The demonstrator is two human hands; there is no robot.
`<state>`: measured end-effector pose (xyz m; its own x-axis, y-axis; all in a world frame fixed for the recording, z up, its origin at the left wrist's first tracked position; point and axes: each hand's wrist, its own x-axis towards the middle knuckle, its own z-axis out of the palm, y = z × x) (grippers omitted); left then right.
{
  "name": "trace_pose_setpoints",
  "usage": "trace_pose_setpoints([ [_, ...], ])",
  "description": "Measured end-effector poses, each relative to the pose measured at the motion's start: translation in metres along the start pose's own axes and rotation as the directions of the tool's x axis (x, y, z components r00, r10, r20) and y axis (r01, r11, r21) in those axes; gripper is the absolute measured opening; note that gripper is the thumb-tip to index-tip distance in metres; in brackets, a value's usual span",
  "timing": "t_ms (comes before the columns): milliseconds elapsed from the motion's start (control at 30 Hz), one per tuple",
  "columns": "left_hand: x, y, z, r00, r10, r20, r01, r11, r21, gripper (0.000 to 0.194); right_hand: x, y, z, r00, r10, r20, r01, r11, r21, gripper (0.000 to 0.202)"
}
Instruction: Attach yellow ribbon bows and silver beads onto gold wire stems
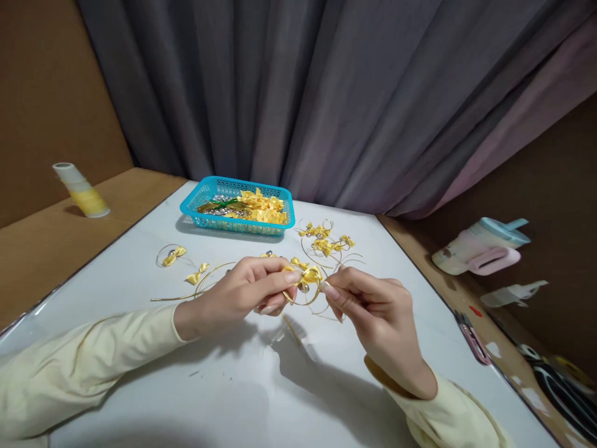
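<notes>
Between my hands, above the white tabletop, is a yellow bow [313,274] with a small silvery bell [304,287] below it and gold wire [298,301] looped around. My left hand [261,286] pinches the bow's left side and the wire between thumb and fingers. On the right, my right hand [368,302] is closed with thumb and index finger pinched on the gold wire at the edge of the loop. More gold wire passes behind my left hand, and a loose bow [198,274] lies to its left. My fingertips partly hide the bow.
A blue basket [190,213] holds yellow bows and silvery pieces. Wired bows [326,246] lie right of it, another [174,256] at left. Beyond the tabletop are a yellow ribbon roll [88,198], a tumbler [476,249], a clear bottle [506,296], pink-handled cutters [476,342] and black-handled scissors [555,386].
</notes>
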<state>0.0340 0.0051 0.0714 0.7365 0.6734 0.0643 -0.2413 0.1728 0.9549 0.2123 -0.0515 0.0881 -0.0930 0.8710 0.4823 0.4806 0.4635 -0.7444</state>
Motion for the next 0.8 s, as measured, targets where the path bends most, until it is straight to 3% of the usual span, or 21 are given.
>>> trace_pose_setpoints([
  [267,0.0030,0.0009,0.0018,1.000,-0.019,0.003,0.019,0.994,-0.104,0.027,-0.0027,0.0016,0.0033,0.999,-0.012,-0.032,0.011,1.000,-0.021,0.022],
  [800,0.0019,0.0000,-0.0010,0.999,-0.047,0.016,0.048,0.988,-0.144,0.026,-0.0079,-0.0004,0.0080,0.998,-0.032,-0.048,0.024,0.989,-0.143,0.023],
])
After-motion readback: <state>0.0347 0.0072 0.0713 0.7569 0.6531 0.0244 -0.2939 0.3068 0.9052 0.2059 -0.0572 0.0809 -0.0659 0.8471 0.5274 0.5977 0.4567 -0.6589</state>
